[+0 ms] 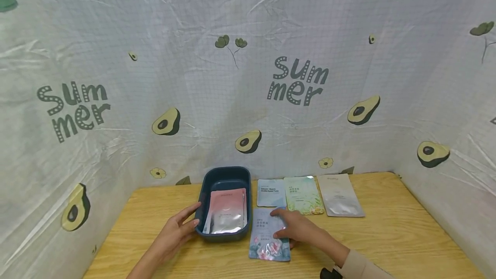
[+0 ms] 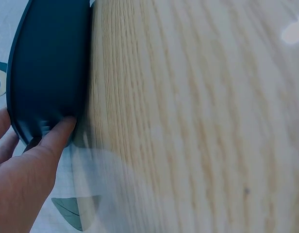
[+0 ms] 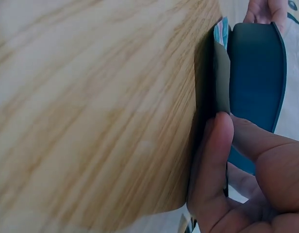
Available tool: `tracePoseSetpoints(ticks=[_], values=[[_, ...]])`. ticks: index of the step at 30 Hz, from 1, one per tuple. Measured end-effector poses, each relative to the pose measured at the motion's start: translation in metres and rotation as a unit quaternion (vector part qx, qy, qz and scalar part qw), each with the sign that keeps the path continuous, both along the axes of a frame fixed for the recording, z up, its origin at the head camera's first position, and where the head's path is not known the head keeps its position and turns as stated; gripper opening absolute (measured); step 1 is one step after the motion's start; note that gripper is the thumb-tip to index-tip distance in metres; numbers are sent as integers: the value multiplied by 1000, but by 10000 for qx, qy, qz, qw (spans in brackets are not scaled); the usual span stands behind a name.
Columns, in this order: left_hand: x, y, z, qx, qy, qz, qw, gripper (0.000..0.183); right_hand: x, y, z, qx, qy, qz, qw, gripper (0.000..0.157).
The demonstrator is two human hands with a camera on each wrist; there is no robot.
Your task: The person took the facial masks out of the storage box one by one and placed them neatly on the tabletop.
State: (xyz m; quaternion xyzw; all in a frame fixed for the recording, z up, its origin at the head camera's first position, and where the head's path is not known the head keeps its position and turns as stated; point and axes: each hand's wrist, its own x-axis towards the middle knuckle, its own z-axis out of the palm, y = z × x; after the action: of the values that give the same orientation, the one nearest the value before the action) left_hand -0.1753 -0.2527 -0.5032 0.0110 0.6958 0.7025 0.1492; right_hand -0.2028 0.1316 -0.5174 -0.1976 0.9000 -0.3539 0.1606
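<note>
Forearms angled inward, right grip pinching flowered packet

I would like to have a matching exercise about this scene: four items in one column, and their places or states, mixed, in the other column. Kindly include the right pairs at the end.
Column 1
1. Pink-and-silver packet
2. Green packet
3. Left hand
4. Right hand

Column 2
A. Touching the side of the dark blue container
B. Lying between a light blue packet and a beige packet
C. Holding a blue flowered packet
D. Lying inside the dark blue container

Right pairs: 1-D, 2-B, 3-A, 4-C
</note>
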Motion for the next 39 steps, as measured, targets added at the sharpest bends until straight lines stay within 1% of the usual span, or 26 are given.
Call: tracePoseSetpoints(ticks=[4,9,13,16,20,25,30,39], values=[[0,1,2,-30,23,7,10000,62,1,1,4,193,89,-103,9997,57],[1,0,3,-27,77,-58,10000,63,1,0,9,680,313,-102,9971,57],[1,0,2,-26,65,-36,10000,63,2,-2,10,1082,643,42,9920,58],[0,1,2,-22,24,25,10000,62,4,-3,11,1400,864,152,9863,59],[0,1,0,-54,6,61,10000,62,7,-3,11,1695,899,147,9813,60],[0,1,-1,-51,17,72,10000,63,8,-4,11,1814,857,54,9796,60],[1,0,1,-50,17,64,10000,62,8,-5,11,1885,944,85,9775,60],[-1,0,0,-33,-36,58,10000,61,10,-8,13,1848,828,44,9793,59]])
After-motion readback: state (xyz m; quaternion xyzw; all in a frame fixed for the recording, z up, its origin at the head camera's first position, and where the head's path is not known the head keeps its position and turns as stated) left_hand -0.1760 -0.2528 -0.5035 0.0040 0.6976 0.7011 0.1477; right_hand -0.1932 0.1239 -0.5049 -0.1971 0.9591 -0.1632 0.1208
